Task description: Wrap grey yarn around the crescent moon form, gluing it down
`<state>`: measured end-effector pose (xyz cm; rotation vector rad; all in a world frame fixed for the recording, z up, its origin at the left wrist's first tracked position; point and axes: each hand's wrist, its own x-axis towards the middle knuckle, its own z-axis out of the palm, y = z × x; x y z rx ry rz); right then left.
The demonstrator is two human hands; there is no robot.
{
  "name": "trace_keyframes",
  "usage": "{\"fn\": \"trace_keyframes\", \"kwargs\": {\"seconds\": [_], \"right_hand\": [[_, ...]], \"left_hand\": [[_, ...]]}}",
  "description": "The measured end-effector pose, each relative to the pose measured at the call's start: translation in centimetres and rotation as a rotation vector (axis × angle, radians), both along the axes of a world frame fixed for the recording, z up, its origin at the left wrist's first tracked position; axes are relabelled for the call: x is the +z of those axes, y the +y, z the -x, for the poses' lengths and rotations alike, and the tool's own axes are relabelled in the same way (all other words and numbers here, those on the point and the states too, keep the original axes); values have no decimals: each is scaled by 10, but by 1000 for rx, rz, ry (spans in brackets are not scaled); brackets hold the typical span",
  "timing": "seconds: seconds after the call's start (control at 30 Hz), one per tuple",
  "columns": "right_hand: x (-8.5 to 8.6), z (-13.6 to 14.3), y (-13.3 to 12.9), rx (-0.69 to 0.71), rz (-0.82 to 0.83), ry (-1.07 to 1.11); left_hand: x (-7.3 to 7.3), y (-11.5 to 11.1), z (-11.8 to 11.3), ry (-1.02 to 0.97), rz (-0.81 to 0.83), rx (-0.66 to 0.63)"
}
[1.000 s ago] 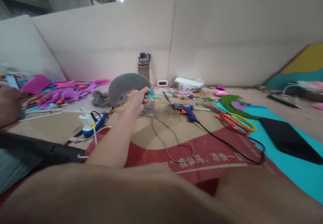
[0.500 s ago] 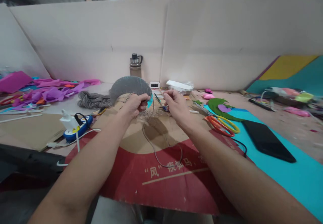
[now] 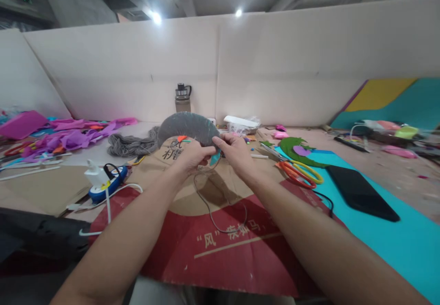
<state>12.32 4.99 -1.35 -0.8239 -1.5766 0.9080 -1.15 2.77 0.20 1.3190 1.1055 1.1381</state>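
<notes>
A: Where is the grey curved piece (image 3: 187,126) that you work at?
B: It stands behind the cardboard's (image 3: 240,268) red part, toward the back edge of the worktop (image 3: 405,174), with its arch upward.

A: And how are your hands?
B: Your left hand (image 3: 195,156) is clamped on the right end of this piece, its fingers curled. Your right hand (image 3: 234,148) is just beside it, thumb and finger touching the same end. Whether they are closed on it, I cannot tell. A small turquoise bit (image 3: 215,159) shows below your fingertips.

A: Does some thread lie near you?
B: Yes, a grey thread (image 3: 227,232) makes a loose loop on the cardboard, toward the worktop's front edge. The grey yarn bundle (image 3: 132,144) lies to the left of the curved piece.

A: What else is around you?
B: At the cardboard's left edge you have a blue power strip (image 3: 109,186). Near its right edge are orange scissor handles (image 3: 288,168). A flat black device (image 3: 362,193) lies on the turquoise sheet (image 3: 412,238), which reaches toward the worktop's front right corner. A bottle (image 3: 182,101) stands upright at the back edge.
</notes>
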Motion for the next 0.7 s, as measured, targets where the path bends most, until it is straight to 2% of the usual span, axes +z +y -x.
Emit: {"fn": "trace_keyframes", "kwargs": {"seconds": [0.13, 0.2, 0.3, 0.4, 0.7], "right_hand": [[-1, 1, 1, -49, 32, -6], [-1, 2, 2, -20, 44, 6], [-1, 4, 3, 57, 102, 105], [-2, 4, 4, 69, 204, 240], [-10, 0, 14, 89, 446, 361]], "left_hand": [[-4, 1, 0, 71, -33, 27], [-6, 2, 1, 96, -48, 15], [-8, 2, 2, 199, -53, 1], [-9, 1, 1, 272, -63, -42], [-16, 2, -5, 171, -14, -93]]}}
